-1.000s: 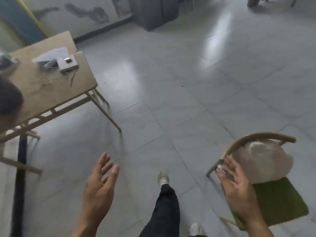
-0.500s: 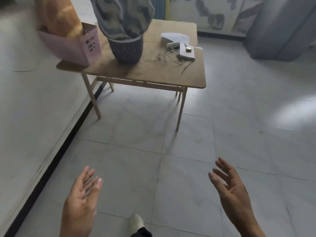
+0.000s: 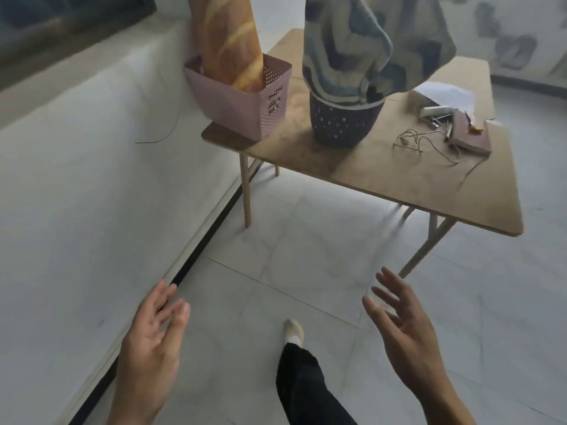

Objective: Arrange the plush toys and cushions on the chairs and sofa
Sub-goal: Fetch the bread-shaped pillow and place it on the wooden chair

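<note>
Pale grey marble-look floor tiles (image 3: 306, 256) are spreading across the room, thin dark grout lines crossing them. A light wooden worktop (image 3: 383, 179) on slim angled wooden legs is standing over the tiles and casting a soft shadow beneath. To the left, a white plastered wall (image 3: 76, 179) is running down to a black skirting strip (image 3: 196, 259). A dark window (image 3: 61, 19) is sitting above a pale ledge. Daylight is glancing softly off the floor.

Baguette-shaped plush toy (image 3: 228, 41), orange-brown, stands upright in pink perforated basket (image 3: 245, 108) at bench (image 3: 383, 176) corner. Blue-grey patterned cushion (image 3: 374, 41) stands stuffed into dark round basket (image 3: 340, 121) just beside it.
</note>
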